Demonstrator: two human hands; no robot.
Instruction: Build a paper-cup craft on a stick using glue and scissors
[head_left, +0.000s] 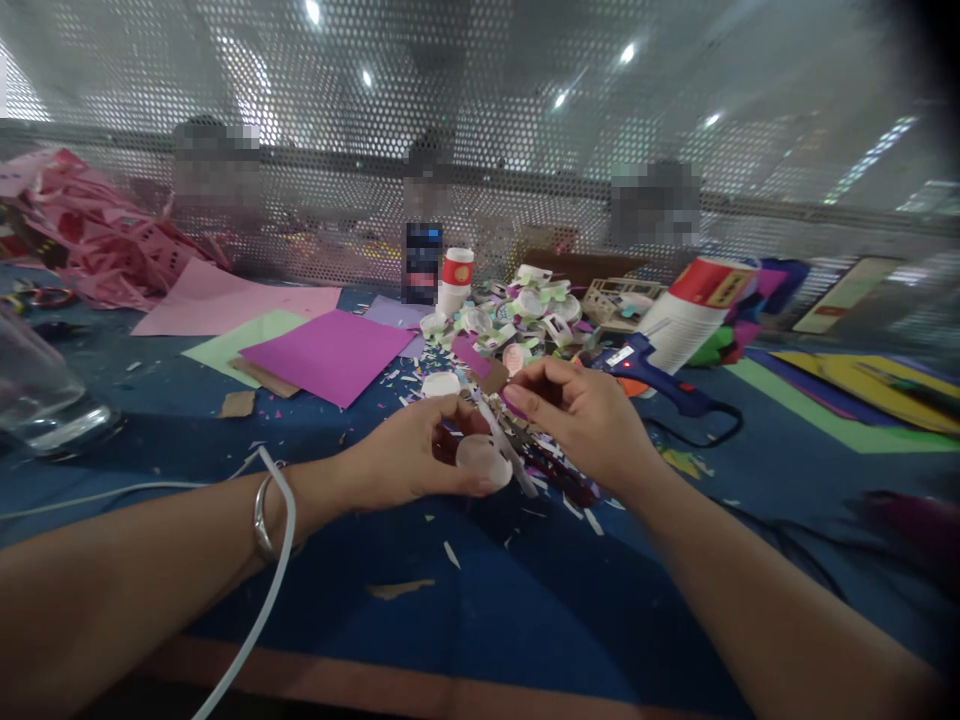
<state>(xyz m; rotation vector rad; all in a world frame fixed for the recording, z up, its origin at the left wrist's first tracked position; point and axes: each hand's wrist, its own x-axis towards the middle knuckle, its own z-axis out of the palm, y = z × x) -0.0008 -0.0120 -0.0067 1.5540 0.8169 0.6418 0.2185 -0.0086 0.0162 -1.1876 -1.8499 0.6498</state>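
Observation:
My left hand (pixel 420 455) is closed on a small round pale pink piece (pixel 484 462), pinched between thumb and fingers just above the blue table cloth (pixel 525 600). My right hand (pixel 581 415) is closed too, its fingers curled around a pair of scissors (pixel 517 440) whose blades reach toward the pink piece. A silver bangle (pixel 262 515) sits on my left wrist, and a white cable (pixel 274 570) crosses that forearm. Paper scraps lie under both hands.
A blue glue gun (pixel 652 375) lies just behind my right hand beside a white bottle with a red label (pixel 694 310). Magenta paper (pixel 330 355), pink and green sheets lie at left, small cups (pixel 525 310) in the middle, a glass (pixel 37 400) far left. People sit behind a perforated screen.

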